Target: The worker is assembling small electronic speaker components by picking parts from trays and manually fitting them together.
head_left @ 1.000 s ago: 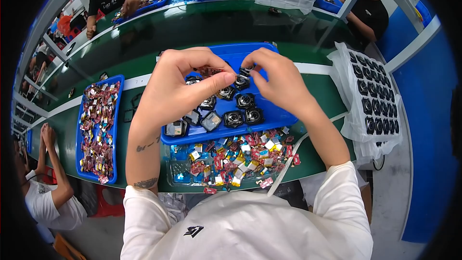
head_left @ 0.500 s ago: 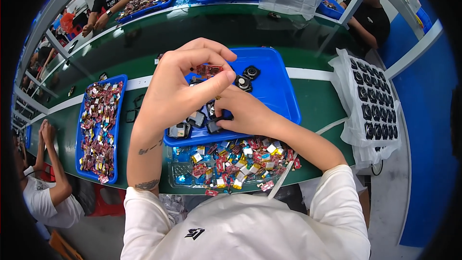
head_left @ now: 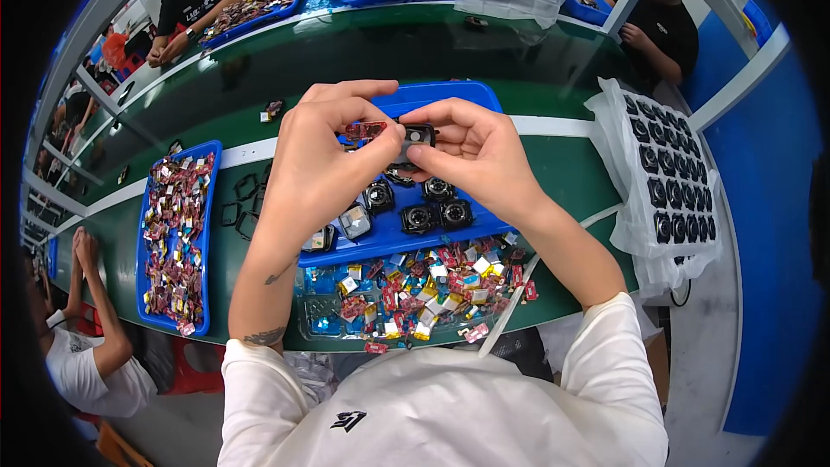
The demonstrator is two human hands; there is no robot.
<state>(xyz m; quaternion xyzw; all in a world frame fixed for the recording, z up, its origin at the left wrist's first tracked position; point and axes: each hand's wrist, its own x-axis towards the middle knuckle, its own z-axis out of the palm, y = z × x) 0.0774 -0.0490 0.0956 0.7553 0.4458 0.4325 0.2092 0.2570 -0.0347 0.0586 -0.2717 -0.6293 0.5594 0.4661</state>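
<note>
Between the thumb and fingers of my left hand [head_left: 333,143] is a small red circuit board [head_left: 365,131]. My right hand [head_left: 474,149] pinches a black casing with a grey inner face [head_left: 420,135]. The two pieces are held close together above the blue tray [head_left: 510,223]; I cannot tell whether they touch. In the tray below lie several round black camera-like housings [head_left: 437,214] and an open grey-faced casing [head_left: 354,221]. My hands hide part of the tray's middle.
A clear plastic tray [head_left: 313,304] heaped with red boards and silver-yellow battery cells [head_left: 432,290] lies nearest me. Left stands a blue tray full of boards [head_left: 177,238], beside black frames [head_left: 246,199]. A white-lined tray [head_left: 666,169] holds rows of black housings. Co-workers sit around.
My right hand has lifted a black casing from the tray and brought it up beside the circuit board in my left hand. The blue tray appears shifted and turned slightly.
</note>
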